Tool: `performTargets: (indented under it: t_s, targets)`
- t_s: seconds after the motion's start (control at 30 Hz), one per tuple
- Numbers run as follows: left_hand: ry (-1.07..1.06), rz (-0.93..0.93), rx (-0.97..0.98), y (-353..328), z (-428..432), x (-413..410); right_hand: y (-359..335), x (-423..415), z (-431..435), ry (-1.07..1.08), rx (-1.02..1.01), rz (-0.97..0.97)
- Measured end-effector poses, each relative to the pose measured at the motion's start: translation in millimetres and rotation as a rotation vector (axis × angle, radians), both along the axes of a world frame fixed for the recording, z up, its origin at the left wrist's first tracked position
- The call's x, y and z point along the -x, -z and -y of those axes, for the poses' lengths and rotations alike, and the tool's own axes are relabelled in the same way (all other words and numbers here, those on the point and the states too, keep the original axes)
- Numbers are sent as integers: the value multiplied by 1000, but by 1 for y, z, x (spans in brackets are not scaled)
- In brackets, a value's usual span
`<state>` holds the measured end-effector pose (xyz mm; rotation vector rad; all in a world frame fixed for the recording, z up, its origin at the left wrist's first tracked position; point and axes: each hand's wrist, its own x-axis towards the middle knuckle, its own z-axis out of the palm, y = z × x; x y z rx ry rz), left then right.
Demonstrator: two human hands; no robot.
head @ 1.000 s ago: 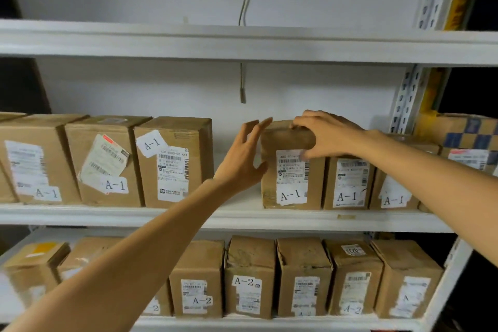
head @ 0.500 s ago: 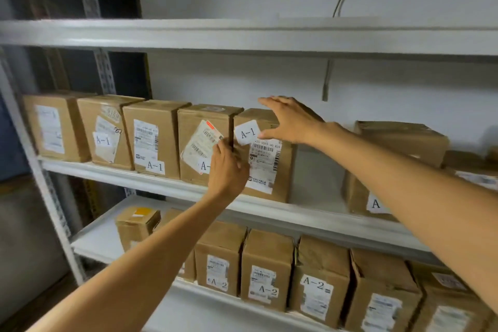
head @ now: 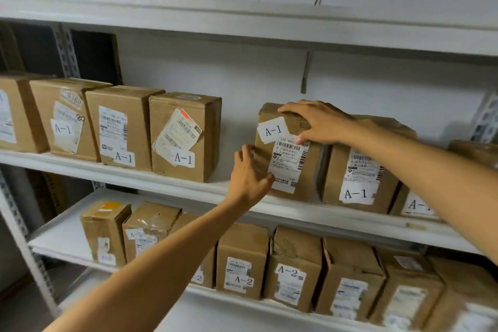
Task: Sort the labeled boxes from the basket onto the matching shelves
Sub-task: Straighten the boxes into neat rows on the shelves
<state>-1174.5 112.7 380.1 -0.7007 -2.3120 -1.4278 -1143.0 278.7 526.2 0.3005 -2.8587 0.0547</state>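
- The carton (head: 289, 167) stands upright on the middle shelf (head: 80, 167), right of centre in the frame, between our two hands.
- Our right hand (head: 315, 122) lies over its top front edge, with the fingers spread and bent across the top and the thumb pressed on the front face. It grips the carton from above.
- Our left hand (head: 249, 175) is at the carton's lower left edge, with the fingers up along the left side and the thumb on the front label, holding that edge.
- Just beside the carton on the right stands a neighbouring box (head: 355, 178) tagged A-1.
- To its left, a bare stretch of shelf parts it from a row of boxes (head: 183, 137), three of them showing A-1 tags.
- The lower shelf (head: 59, 240) carries the A-2 boxes (head: 242, 259), packed side by side.
- Everything boxed is brown cardboard, blocky and creased, with white barcode labels.
- The carton bears a tilted white "A-1" tag at its upper left.
- The shelves are flat white boards.
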Motion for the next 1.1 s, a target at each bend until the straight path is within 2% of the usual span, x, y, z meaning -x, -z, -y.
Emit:
performTargets:
  t_s: [0.2,0.3,0.43,0.57,0.67,0.8,0.97,1.1]
  targets:
    - [32,44,21,-4,-25,-7,-2,-15,-23,29,-15,11]
    - [4,-15,70,-6,-16,-6,-4,-11,-19,6,-44,4]
    - [-217,-152,77,-18,24,-2,-11,3,14,-76,-31,-148]
    - [-467,-160,-20,-27,104,23,-10,28,82,-175,-30,-231]
    - [-601,-173,53,-36,181,54,-6,50,139,-211,27,-235]
    - [-642,-81,52,-51,257,93,-6,87,194,-183,51,-207]
    - [-543,236,2,-46,292,128,-1,128,221,-65,-12,-83]
    - [-459,280,-12,-42,310,148,0,146,225,-2,-13,50]
